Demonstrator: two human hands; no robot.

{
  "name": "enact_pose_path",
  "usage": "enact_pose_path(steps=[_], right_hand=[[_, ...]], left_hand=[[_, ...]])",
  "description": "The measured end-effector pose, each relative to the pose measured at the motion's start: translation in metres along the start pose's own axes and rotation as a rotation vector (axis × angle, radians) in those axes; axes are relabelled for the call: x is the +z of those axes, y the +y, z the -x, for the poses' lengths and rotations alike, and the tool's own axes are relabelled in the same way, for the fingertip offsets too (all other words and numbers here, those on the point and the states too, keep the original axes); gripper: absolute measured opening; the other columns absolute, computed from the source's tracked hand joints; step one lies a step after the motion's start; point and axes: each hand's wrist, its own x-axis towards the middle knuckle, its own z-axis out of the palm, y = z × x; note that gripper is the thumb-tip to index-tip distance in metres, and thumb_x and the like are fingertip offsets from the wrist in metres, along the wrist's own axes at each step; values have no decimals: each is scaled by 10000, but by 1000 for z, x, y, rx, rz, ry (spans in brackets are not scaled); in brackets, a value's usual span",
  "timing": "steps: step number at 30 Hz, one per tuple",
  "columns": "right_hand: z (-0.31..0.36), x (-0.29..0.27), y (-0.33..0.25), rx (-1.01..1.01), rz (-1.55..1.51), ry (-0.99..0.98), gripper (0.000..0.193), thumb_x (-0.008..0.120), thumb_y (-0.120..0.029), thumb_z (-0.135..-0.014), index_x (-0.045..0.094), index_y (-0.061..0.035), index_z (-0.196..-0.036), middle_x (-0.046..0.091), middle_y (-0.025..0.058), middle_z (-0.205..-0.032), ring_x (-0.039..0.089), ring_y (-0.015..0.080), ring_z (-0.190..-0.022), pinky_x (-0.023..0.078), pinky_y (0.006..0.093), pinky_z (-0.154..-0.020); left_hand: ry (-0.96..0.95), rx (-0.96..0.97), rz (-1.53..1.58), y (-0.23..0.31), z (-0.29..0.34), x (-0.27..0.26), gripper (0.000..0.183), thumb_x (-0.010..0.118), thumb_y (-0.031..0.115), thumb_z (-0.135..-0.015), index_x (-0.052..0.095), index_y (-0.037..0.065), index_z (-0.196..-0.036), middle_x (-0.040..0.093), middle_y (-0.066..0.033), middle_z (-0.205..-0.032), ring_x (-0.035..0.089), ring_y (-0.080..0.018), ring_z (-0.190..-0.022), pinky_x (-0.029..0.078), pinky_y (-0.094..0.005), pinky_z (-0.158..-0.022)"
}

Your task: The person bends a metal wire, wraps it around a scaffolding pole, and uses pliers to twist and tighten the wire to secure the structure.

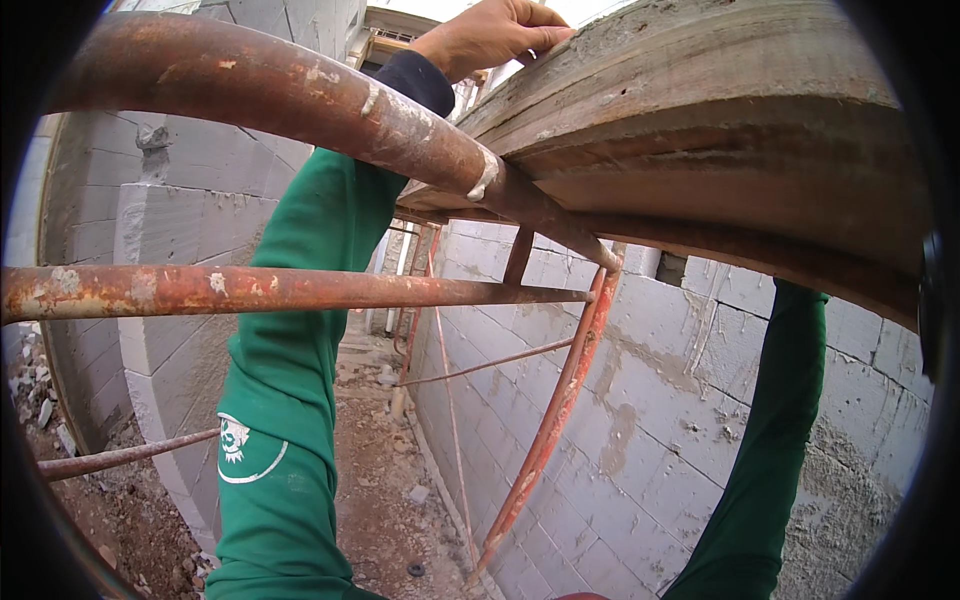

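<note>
My left hand is raised at the top, at the left edge of a thick, weathered wooden plank. Its fingers are bent and drawn together, the tips at or just beside the plank's edge; anything pinched in them is too small to make out. The left arm, in a green sleeve with a dark cuff, passes behind two rusty scaffold tubes, a thick upper one and a thinner lower one. My right arm, in a green sleeve, reaches up behind the plank, which hides the right hand.
An orange-red scaffold post slants down before a grey block wall on the right. Thin brace rods cross below. Another block wall stands left. Far below runs a dirt passage with rubble at its left.
</note>
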Motion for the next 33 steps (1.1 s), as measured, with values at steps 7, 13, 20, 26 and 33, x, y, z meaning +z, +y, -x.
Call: enact_pose_path(steps=[7, 13, 20, 26, 33], right_hand=[[6, -3, 10, 25, 6, -8, 182, 689, -165, -961, 685, -38, -1091, 663, 44, -931, 573, 117, -774, 477, 293, -664], [15, -14, 24, 54, 31, -24, 178, 683, -176, -968, 691, -38, -1079, 661, 42, -920, 575, 115, -773, 477, 293, -662], [45, -46, 34, 87, 134, -82, 177, 677, -189, -976, 698, -38, -1065, 659, 40, -908, 577, 113, -773, 477, 294, -660], [93, -91, 63, 168, 339, -236, 179, 672, -200, -983, 704, -38, -1053, 658, 38, -897, 579, 111, -772, 477, 295, -658], [145, -121, 14, 568, 491, -576, 179, 660, -201, -1001, 712, -38, -1055, 653, 27, -876, 564, 78, -750, 453, 251, -627]], left_hand=[[57, -34, -136, 35, 19, 6, 343, 642, 322, -998, 763, 48, -1164, 740, -34, -917, 623, -115, -800, 506, -281, -695], [142, 76, -159, 25, 41, 4, 276, 640, 188, -999, 749, 11, -1182, 775, -75, -995, 672, -128, -852, 535, -299, -760], [321, 20, 25, 1, 87, 1, 160, 644, 92, -991, 756, -14, -1030, 690, -3, -807, 586, -66, -732, 489, -244, -663], [422, 5, -75, 6, 91, -3, 153, 640, 90, -997, 762, -2, -1004, 680, 15, -777, 573, -68, -698, 474, -247, -643], [385, 31, -289, -14, 97, -20, 220, 642, 178, -1020, 703, 10, -892, 612, 12, -701, 535, -75, -621, 444, -257, -581]])
